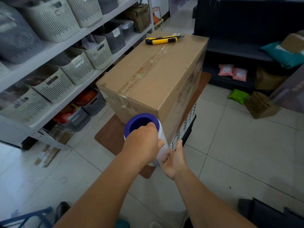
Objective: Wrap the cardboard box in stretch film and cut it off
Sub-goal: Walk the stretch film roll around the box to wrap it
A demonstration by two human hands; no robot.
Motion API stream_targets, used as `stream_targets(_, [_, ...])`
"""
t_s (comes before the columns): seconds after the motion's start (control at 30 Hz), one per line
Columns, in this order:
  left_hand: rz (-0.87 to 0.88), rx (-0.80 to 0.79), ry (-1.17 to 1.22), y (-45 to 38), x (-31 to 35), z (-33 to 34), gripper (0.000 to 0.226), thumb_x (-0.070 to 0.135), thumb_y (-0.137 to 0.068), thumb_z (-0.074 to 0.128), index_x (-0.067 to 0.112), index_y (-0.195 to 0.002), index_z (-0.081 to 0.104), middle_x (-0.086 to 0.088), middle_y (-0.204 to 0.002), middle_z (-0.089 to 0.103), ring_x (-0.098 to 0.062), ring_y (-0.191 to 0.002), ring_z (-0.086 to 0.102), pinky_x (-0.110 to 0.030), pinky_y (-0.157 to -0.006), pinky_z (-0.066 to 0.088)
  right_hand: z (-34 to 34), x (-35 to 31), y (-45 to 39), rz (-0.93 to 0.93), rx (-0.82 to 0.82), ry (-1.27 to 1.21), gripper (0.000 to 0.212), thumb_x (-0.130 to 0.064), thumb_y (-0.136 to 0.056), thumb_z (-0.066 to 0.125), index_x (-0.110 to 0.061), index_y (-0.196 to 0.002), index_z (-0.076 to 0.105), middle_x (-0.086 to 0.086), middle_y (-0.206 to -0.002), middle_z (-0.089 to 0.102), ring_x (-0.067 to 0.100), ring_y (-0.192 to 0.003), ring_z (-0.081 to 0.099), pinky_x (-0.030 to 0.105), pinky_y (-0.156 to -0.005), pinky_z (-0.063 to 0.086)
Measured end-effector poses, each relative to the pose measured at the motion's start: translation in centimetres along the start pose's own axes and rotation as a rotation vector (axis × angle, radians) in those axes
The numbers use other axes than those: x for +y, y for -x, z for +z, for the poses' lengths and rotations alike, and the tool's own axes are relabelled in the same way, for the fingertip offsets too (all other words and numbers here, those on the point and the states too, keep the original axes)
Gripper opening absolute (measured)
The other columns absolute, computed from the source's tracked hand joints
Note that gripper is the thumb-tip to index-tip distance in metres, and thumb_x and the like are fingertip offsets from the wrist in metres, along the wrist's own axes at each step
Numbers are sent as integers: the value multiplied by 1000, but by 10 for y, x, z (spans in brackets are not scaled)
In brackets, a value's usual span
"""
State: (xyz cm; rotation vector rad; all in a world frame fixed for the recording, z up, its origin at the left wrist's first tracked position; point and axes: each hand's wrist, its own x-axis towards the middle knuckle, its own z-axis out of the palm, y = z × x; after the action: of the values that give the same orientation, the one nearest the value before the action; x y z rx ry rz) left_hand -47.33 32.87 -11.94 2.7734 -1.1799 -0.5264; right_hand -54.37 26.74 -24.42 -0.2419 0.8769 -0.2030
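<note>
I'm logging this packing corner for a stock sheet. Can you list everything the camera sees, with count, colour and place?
cardboard box: one, brown, taped along the top, standing on a brown board
stretch film roll: one, clear film on a blue core, at the box's near corner
utility knives: two, yellow and black, on the far end of the box top
baskets: many, beige and grey, on the white shelving at left
pink packets: two, on the low dark shelf at right
green packet: one, on the floor at right
small cardboard box: one, brown, on the floor beside the green packet
left hand: grips the roll's top end
right hand: holds the roll's lower end
</note>
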Motion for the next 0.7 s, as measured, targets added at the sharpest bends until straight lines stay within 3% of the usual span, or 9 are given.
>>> stream_targets(0.17, [-8,15,-3,-4,-11,-1,31,38,-92,57,16,-91,35,6,-67,44,-16,-68,53,-29,-62,44,8,4,-6,1,25,49,64,-62,-97,18,-11,-72,47,1,-35,51,9,-26,49,15,-29,37])
stream_targets(0.23, [-18,6,0,-7,-17,-1,31,39,-92,57,16,-90,35,7,-66,44,-14,-65,51,-28,-60,41,8,8,-13,12,29,55,68,-63,-97,19,-6,-80,52,3,-38,55,10,-29,53,15,-30,38])
stream_targets(0.3, [-31,-1,-8,-10,-22,0,32,40,-92,57,16,-90,36,7,-65,43,-12,-61,49,-27,-58,40,7,12,-22,32,37,68,78,-67,-94,20,-2,-105,60,9,-60,69,13,-48,67,19,-42,50])
stream_targets(0.33, [-35,-2,-11,-11,-25,0,32,40,-92,57,16,-90,36,7,-64,43,-10,-58,47,-25,-56,39,7,14,-27,37,48,81,84,-70,-92,21,-1,-118,60,14,-80,74,17,-67,72,24,-56,56])
stream_targets(0.4, [-33,-1,-18,-12,-30,-1,32,40,-92,57,16,-88,35,7,-62,42,-7,-53,42,-22,-50,34,8,18,-34,47,66,94,90,-74,-89,20,-3,-129,57,18,-113,70,26,-101,68,35,-87,54])
stream_targets(0.6, [-23,-20,-15,-19,-41,-4,31,39,-92,57,16,-90,37,6,-65,45,-11,-60,47,-28,-59,41,18,27,-42,36,83,66,85,-71,-91,21,-5,-133,54,19,-118,67,30,-109,63,42,-103,46])
stream_targets(0.7, [-9,-34,8,-22,-48,-6,30,38,-92,58,15,-89,38,5,-65,46,-12,-59,47,-29,-59,40,21,30,-48,29,83,51,84,-71,-91,21,-6,-134,53,18,-119,67,31,-110,63,42,-103,47])
